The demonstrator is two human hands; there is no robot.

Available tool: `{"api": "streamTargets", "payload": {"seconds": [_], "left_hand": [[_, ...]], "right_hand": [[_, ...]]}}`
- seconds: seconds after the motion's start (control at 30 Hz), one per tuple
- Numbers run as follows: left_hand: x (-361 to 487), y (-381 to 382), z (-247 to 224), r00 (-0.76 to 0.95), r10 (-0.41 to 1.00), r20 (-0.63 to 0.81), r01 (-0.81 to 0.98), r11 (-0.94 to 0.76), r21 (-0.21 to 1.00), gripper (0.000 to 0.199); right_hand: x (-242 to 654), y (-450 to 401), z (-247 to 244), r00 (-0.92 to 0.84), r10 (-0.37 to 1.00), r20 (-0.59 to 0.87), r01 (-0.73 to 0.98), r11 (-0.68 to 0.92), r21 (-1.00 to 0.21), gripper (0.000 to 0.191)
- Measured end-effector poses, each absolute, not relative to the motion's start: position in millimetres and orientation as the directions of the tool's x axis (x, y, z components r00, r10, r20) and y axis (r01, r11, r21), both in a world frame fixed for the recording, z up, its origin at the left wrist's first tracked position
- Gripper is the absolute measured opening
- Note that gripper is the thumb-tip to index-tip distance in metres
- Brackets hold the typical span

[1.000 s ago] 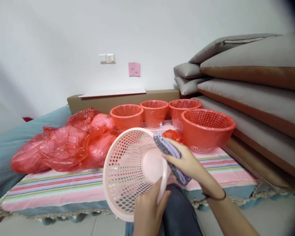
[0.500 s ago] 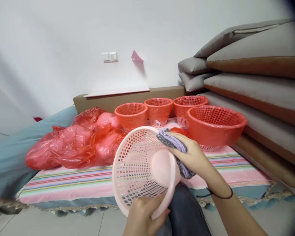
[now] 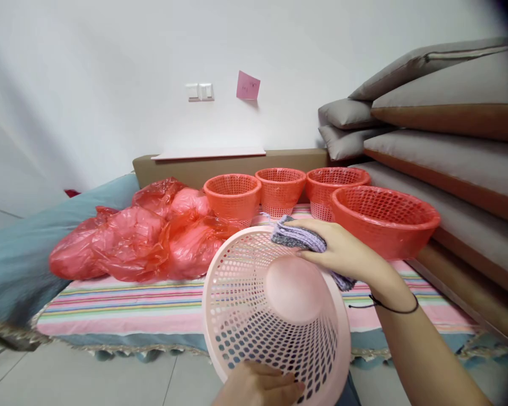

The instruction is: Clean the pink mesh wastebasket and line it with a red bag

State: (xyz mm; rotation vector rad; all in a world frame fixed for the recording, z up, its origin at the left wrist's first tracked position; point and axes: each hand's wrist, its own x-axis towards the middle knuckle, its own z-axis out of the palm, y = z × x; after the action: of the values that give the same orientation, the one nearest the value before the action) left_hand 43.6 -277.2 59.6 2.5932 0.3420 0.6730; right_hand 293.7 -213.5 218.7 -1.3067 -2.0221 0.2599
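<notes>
A pale pink perforated plastic basket (image 3: 295, 290) is tilted with its mouth toward me, above my knee. My left hand (image 3: 260, 384) is closed over its lower rim, fingers pressed along the inner wall and the thumb out of sight. At the upper right rim my right hand (image 3: 342, 248) grips a folded purple-and-grey knitted cloth (image 3: 300, 235), which touches the basket there. Behind stand several red plastic baskets, among them one at the left (image 3: 232, 189), a middle one (image 3: 280, 183) and a large one nearest my right hand (image 3: 385, 225).
Red plastic bags (image 3: 129, 239) with pink contents lie on the left of the striped cloth (image 3: 122, 310). Grey and brown cushions (image 3: 449, 118) are stacked high at the right. Against the wall runs a brown backrest (image 3: 296, 158) with a white board (image 3: 211, 153) on top.
The pink basket has turned so its mouth faces me more fully, and shifted right. Both hands stay on it, the cloth still at the upper rim. The view has moved slightly.
</notes>
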Motion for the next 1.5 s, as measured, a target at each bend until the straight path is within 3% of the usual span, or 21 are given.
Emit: {"api": "streamTargets", "payload": {"seconds": [0.07, 0.17, 0.3, 0.4, 0.5, 0.57, 0.67, 0.73, 0.83, 0.97, 1.27, 1.5], "left_hand": [[32.6, -274.7, 73.9, 0.846, 0.397, 0.356, 0.176, -0.838, 0.517, 0.034], [23.5, -271.5, 86.6, 0.839, 0.483, 0.25, 0.292, -0.787, 0.543, 0.037], [31.3, -268.5, 74.4, 0.805, 0.569, 0.166, 0.409, -0.736, 0.539, 0.087], [35.4, -268.8, 54.6, 0.77, 0.587, 0.249, 0.442, -0.773, 0.455, 0.114], [29.8, -273.4, 37.1, 0.573, 0.692, 0.441, 0.614, -0.718, 0.329, 0.112], [27.1, -277.1, 28.2, 0.368, 0.767, 0.525, 0.688, -0.605, 0.4, 0.105], [37.7, -280.3, 21.6, 0.153, 0.91, 0.385, 0.549, -0.402, 0.733, 0.098], [54.0, -280.2, 22.9, 0.064, 0.965, 0.256, 0.342, -0.262, 0.902, 0.088], [76.3, -278.8, 32.5, -0.006, 0.97, 0.241, 0.134, -0.238, 0.962, 0.068], [76.5, -277.5, 49.1, 0.054, 0.946, 0.319, 0.242, -0.322, 0.915, 0.058], [38.4, -279.2, 69.9, 0.26, 0.855, 0.449, 0.485, -0.518, 0.705, 0.061], [49.8, -283.9, 79.7, 0.417, 0.735, 0.535, 0.509, -0.676, 0.533, 0.064]], "right_hand": [[292.7, -221.7, 210.3, -0.182, 0.835, 0.519, 0.776, 0.446, -0.445, 0.047], [296.2, -239.0, 189.8, -0.049, 0.808, 0.587, 0.819, 0.368, -0.439, 0.048], [310.7, -270.2, 153.8, 0.139, 0.773, 0.62, 0.838, 0.242, -0.489, 0.047], [328.7, -298.0, 124.5, 0.329, 0.741, 0.585, 0.819, 0.084, -0.567, 0.051], [347.8, -323.9, 96.7, 0.56, 0.654, 0.509, 0.727, -0.092, -0.681, 0.059], [355.8, -337.5, 81.7, 0.713, 0.576, 0.401, 0.586, -0.175, -0.791, 0.066], [356.7, -351.7, 67.6, 0.817, 0.525, 0.238, 0.386, -0.193, -0.902, 0.072], [353.7, -357.4, 63.4, 0.825, 0.525, 0.207, 0.34, -0.17, -0.925, 0.072], [355.0, -361.7, 61.0, 0.823, 0.53, 0.204, 0.333, -0.159, -0.929, 0.07], [369.2, -360.8, 59.6, 0.766, 0.587, 0.262, 0.405, -0.123, -0.906, 0.066], [369.8, -325.6, 71.2, 0.562, 0.734, 0.382, 0.485, 0.083, -0.871, 0.053], [355.8, -296.3, 97.0, 0.337, 0.76, 0.555, 0.711, 0.181, -0.68, 0.052]]}}
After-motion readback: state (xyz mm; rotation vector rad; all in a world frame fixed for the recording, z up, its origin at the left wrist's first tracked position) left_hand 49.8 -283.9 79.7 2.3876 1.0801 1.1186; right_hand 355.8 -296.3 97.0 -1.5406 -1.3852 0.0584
